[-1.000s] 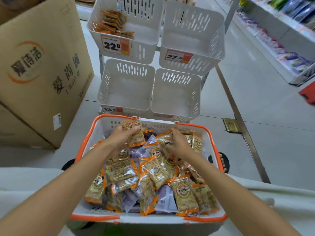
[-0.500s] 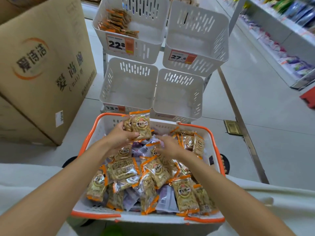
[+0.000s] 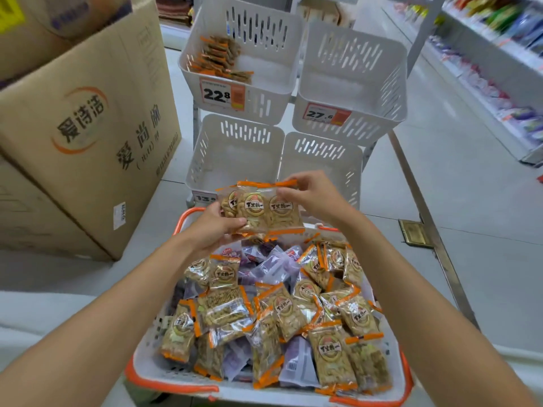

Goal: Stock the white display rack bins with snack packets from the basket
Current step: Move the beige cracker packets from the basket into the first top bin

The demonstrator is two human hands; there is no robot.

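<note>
A white basket with an orange rim [image 3: 152,374] sits in front of me, heaped with clear orange-edged snack packets [image 3: 282,309] and some purple ones. Above its far edge I hold a fanned bunch of orange-edged packets [image 3: 258,208]. My left hand [image 3: 216,227] grips the bunch from below left, and my right hand [image 3: 311,195] pinches its upper right corner. Behind stands the white display rack: the upper left bin [image 3: 264,104] holds several orange packets, while the upper right bin [image 3: 352,92] and the lower bins [image 3: 232,154] show only bare floors.
A large cardboard box [image 3: 88,127] with printed characters stands at the left beside the rack. Price tags reading 22.8 and 27.6 hang on the upper bins. Shop shelving [image 3: 499,54] with goods runs along the right, across a grey tiled floor with a metal strip [image 3: 426,218].
Both hands have risen out of the basket and come together. The left hand lifted its packets, the right hand joined with more, and the bunch now sits above the basket's far edge.
</note>
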